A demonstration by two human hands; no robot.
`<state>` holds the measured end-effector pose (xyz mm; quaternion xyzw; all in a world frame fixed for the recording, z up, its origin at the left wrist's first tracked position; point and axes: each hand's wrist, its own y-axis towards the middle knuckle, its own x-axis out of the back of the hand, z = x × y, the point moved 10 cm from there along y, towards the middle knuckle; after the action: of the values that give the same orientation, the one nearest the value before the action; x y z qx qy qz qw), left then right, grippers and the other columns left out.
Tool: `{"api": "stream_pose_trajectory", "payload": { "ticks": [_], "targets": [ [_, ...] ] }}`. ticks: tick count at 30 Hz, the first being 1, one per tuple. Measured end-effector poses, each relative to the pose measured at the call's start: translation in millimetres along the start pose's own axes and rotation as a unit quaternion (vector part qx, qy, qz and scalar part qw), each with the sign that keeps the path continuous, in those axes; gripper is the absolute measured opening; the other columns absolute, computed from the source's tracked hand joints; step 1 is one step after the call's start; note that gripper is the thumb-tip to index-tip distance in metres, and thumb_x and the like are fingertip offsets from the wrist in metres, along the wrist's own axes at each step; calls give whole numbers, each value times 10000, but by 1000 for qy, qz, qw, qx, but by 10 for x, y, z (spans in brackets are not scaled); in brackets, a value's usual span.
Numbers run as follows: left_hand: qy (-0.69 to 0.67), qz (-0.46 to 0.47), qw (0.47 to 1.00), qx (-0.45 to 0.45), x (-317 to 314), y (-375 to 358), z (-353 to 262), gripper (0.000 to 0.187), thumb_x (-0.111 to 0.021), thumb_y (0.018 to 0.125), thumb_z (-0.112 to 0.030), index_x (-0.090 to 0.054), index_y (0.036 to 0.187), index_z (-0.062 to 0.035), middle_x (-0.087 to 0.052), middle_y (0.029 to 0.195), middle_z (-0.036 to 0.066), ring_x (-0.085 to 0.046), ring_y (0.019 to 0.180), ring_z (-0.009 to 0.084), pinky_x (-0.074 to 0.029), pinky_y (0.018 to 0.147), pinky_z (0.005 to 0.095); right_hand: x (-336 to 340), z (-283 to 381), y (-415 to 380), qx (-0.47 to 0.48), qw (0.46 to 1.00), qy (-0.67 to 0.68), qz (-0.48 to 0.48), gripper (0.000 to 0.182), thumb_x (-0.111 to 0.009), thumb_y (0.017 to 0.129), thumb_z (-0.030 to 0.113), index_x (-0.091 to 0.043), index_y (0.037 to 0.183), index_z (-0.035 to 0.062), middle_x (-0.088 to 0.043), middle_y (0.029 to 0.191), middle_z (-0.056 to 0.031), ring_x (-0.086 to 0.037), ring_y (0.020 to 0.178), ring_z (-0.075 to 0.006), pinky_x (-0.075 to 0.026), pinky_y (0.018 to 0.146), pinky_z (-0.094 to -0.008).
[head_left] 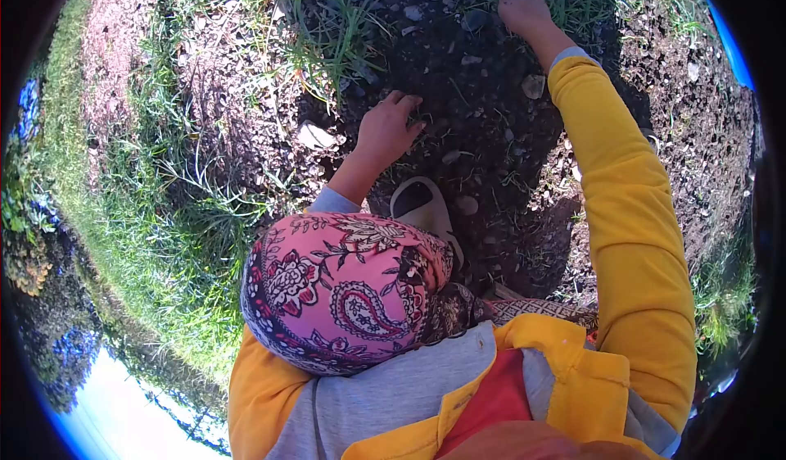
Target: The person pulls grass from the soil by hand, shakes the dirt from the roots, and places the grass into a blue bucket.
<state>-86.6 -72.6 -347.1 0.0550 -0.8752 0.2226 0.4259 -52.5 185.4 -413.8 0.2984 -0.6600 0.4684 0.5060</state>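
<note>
My right hand (526,14) is closed in a fist at the upper right, beside a tuft of green grass (565,5). Its fingers are turned away, so whatever they hold, if anything, is hidden. Low over dark, shaded soil (458,116), my left hand (391,132) has its thumb apart from its bent fingers, and nothing shows between them. A pale stone (316,136) lies just left of that wrist. Above the left hand grows a clump of long-bladed grass (332,30).
My bent knee in pink paisley fabric (360,296) fills the lower middle, with a light shoe (426,206) beside it. Small stones (533,86) dot the soil. Green grass (205,247) runs down the left, and sunlit ground (696,124) lies at the right.
</note>
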Motion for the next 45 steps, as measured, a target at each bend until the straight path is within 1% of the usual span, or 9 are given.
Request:
{"api": "stream_pose_trajectory", "payload": {
  "ticks": [12, 18, 21, 27, 30, 33, 39, 42, 45],
  "targets": [
    [-21, -12, 1000, -1, 55, 13, -21, 316, -632, 718, -195, -570, 1011, -94, -547, 951, 92, -573, 822, 298, -470, 683, 390, 326, 130, -416, -15, 996, 88, -26, 202, -460, 714, 127, -645, 757, 57, -635, 840, -129, -603, 822, -290, -476, 702, -389],
    [-22, -21, 999, -10, 103, 43, -132, 315, -632, 715, -195, -569, 1006, -92, -551, 940, 86, -577, 805, 285, -472, 671, 378, 548, 379, -1038, -31, 979, 174, -97, 226, -475, 787, 243, -625, 763, 75, -623, 784, -101, -593, 768, -293, -468, 681, -395],
    [2, -59, 998, -27, 157, 38, -96, 311, -630, 730, -181, -565, 1021, -95, -562, 929, 62, -607, 723, 217, -482, 634, 329, 723, 351, -1293, -45, 971, 184, -147, 248, -489, 805, 300, -610, 761, 89, -603, 743, -90, -586, 744, -281, -465, 649, -395],
    [8, -57, 998, -15, 170, 44, -43, 305, -626, 736, -186, -566, 1020, -91, -562, 922, 59, -612, 716, 207, -485, 630, 321, 36, 406, -1375, -41, 982, 152, -104, 226, -525, 786, 293, -587, 714, 89, -590, 700, -86, -588, 709, -266, -462, 594, -389],
    [-19, -64, 998, -9, 187, 51, 8, 297, -623, 742, -193, -567, 1016, -94, -563, 912, 57, -608, 710, 202, -484, 631, 320, 481, 308, -1475, -102, 950, 230, -183, 236, -526, 783, 291, -575, 696, 76, -587, 680, -97, -588, 684, -270, -457, 597, -388],
    [-2, -53, 999, -12, 153, 60, 9, 291, -621, 748, -201, -567, 1012, -92, -565, 895, 53, -604, 703, 195, -484, 630, 315, -1, 432, -1444, -32, 981, 146, -122, 221, -527, 785, 274, -569, 697, 76, -581, 661, -102, -586, 662, -267, -451, 585, -385],
    [-27, -62, 998, -1, 176, 47, -2, 289, -625, 747, -200, -569, 1006, -85, -567, 880, 54, -604, 701, 190, -483, 621, 307, 269, 317, -1513, -88, 957, 206, -187, 239, -517, 810, 293, -575, 740, 72, -586, 685, -110, -579, 696, -296, -452, 614, -398],
    [-5, -57, 998, -23, 131, 44, -21, 283, -622, 750, -192, -568, 1007, -86, -567, 888, 56, -607, 699, 191, -484, 620, 305, -178, 417, -1486, -9, 976, 169, -134, 256, -519, 808, 304, -570, 736, 64, -581, 690, -125, -572, 693, -307, -448, 610, -405],
    [-33, -66, 997, -17, 173, 39, -36, 278, -622, 751, -188, -570, 1004, -86, -566, 896, 57, -608, 698, 193, -485, 620, 306, 447, 263, -1490, -108, 947, 222, -205, 169, -543, 779, 242, -565, 711, 90, -569, 637, -94, -577, 638, -272, -456, 574, -371]
  ]
}}
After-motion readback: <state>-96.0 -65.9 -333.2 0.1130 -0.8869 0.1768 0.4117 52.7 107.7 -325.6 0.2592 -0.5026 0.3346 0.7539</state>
